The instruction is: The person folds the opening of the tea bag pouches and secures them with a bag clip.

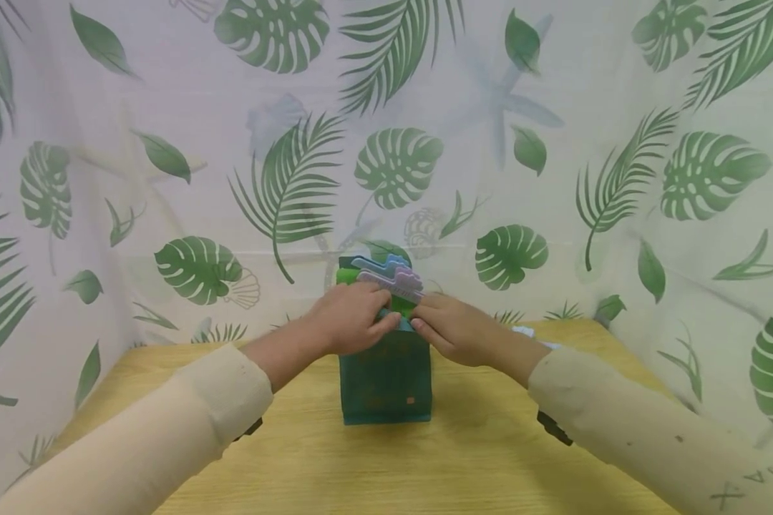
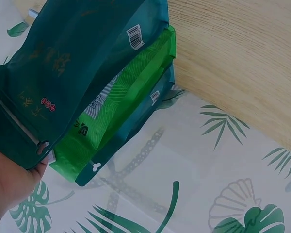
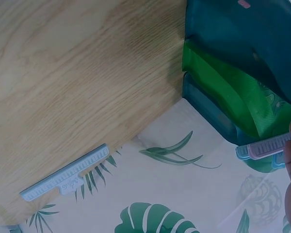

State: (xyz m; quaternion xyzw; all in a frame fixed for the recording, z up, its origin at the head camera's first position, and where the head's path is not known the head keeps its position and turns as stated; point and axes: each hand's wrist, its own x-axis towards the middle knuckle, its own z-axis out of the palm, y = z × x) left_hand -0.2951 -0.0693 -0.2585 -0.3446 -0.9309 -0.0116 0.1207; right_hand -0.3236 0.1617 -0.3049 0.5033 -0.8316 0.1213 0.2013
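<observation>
A dark teal pouch (image 1: 386,379) stands upright on the table, with a green pouch (image 2: 136,73) and a second teal pouch (image 3: 203,102) behind it. My left hand (image 1: 356,318) pinches the front pouch's top edge on the left. On the right, my right hand (image 1: 459,330) grips that same edge, the two hands close together. Just beyond the fingers, a pale purple sealing clip (image 1: 393,283) and a blue sealing clip (image 1: 376,266) lie across the tops of the rear pouches. The right wrist view shows the purple clip close to my right fingertips, which are partly cut off by the frame.
Another light blue clip (image 3: 68,174) lies at the table's back edge, right of the pouches; my right forearm partly hides it in the head view. Leaf-patterned cloth (image 1: 399,164) hangs behind and at both sides of the wooden table (image 1: 489,458).
</observation>
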